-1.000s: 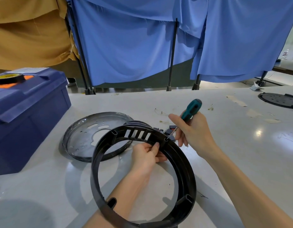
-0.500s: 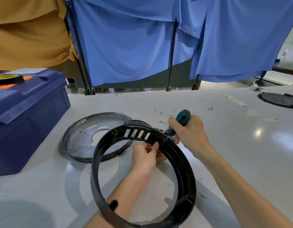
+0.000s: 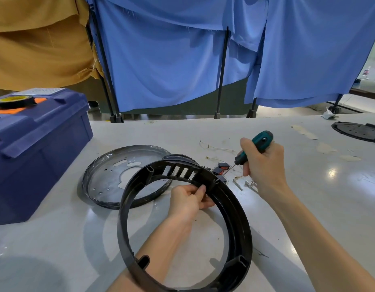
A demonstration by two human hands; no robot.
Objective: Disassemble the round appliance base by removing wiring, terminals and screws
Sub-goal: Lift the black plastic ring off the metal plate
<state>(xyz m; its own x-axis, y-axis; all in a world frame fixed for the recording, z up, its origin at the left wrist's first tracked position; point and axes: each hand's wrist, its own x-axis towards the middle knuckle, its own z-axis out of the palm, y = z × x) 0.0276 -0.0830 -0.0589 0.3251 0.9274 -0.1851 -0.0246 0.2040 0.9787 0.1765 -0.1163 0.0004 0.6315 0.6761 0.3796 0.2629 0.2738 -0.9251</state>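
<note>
While the black ring-shaped appliance base (image 3: 235, 218) stands tilted on the white table (image 3: 308, 207), the left hand (image 3: 187, 201) pinches its rim at twelve o'clock and the right hand (image 3: 264, 163) grasps a teal-handled screwdriver (image 3: 248, 152) whose tip meets a post at one o'clock.

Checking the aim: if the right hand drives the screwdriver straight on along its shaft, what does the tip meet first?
Probably the screw post on the black ring; the screwdriver tip already looks at its hole, though depth is unclear.

Head-worn view, angled down, close over table (image 3: 308, 186)
</note>
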